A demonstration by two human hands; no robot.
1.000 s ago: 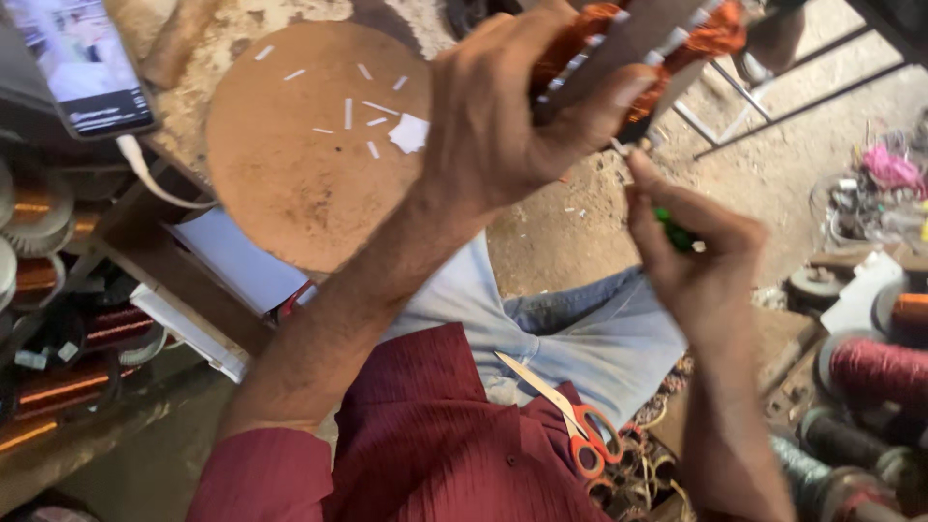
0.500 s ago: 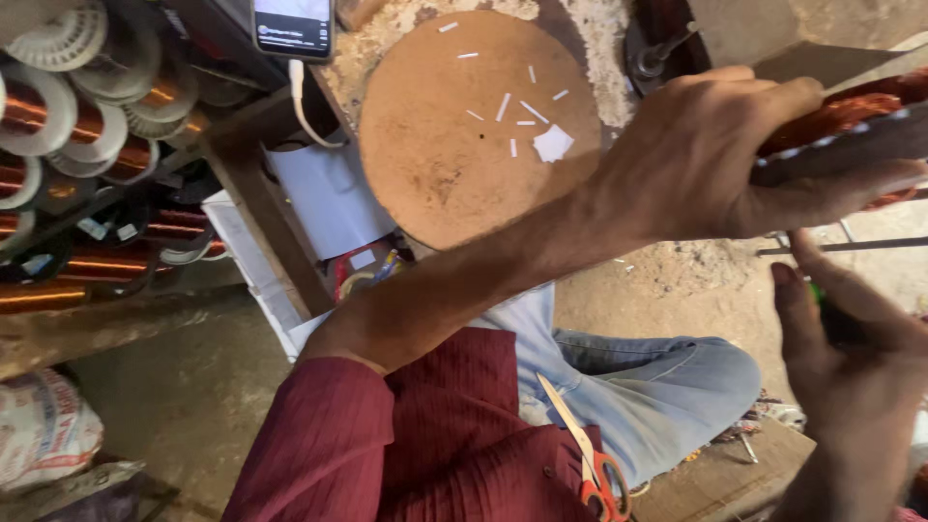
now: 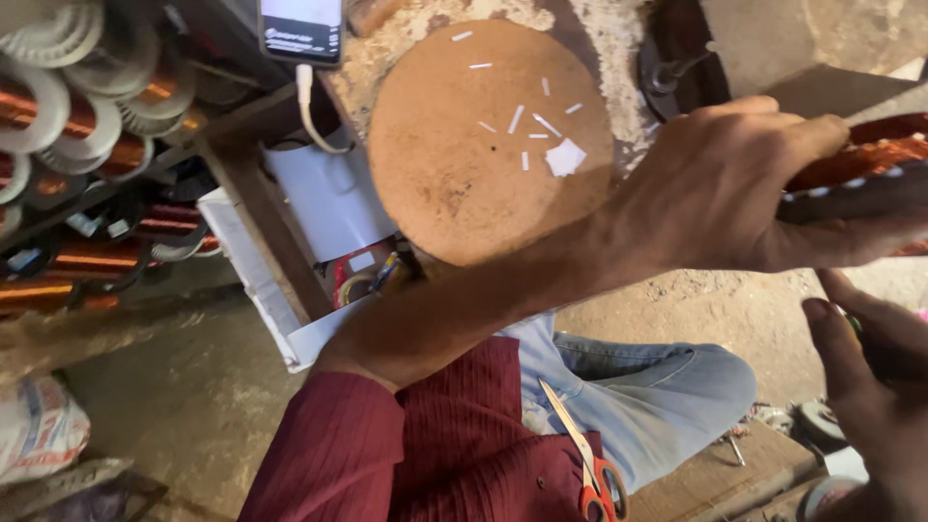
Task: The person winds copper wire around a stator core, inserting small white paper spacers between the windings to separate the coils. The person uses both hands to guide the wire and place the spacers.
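Resting across the middle, a left arm in a maroon sleeve [image 3: 338, 454], left hand [image 3: 735, 193] clamped around a copper-wound stator [image 3: 860, 184] at the right edge; round board [image 3: 464, 164] behind; right hand [image 3: 870, 396] below, curled, grip unclear; scissors [image 3: 585, 464] on the lap.

Dusty concrete floor [image 3: 174, 396], wooden shelf [image 3: 256, 208] w/ copper coils [image 3: 92, 261], prob. daylight.
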